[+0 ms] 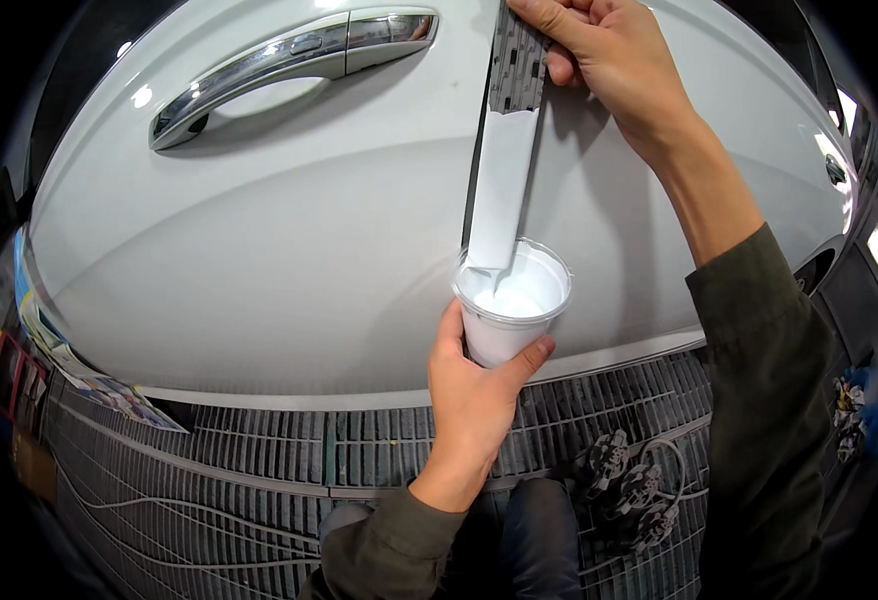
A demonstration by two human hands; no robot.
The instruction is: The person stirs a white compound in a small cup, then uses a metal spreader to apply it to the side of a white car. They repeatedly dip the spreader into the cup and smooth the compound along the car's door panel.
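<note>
My left hand [474,395] grips a clear plastic cup [512,310] filled with white paint, held in front of a white car door [289,230]. My right hand [614,60] pinches the top of a long flat stir stick [507,150]. The stick's lower half is coated white and its tip rests at the cup's rim, with paint running off it into the cup. The stick's upper part is grey and speckled. Both hands are close to the door panel, below and right of its chrome handle [289,65].
A dark metal floor grating [259,470] lies beneath the door. Masking paper [89,375] hangs at the door's lower left edge. A paint-spattered shoe or object with a cord [629,485] sits on the grating at the right. My knees [519,530] show at the bottom.
</note>
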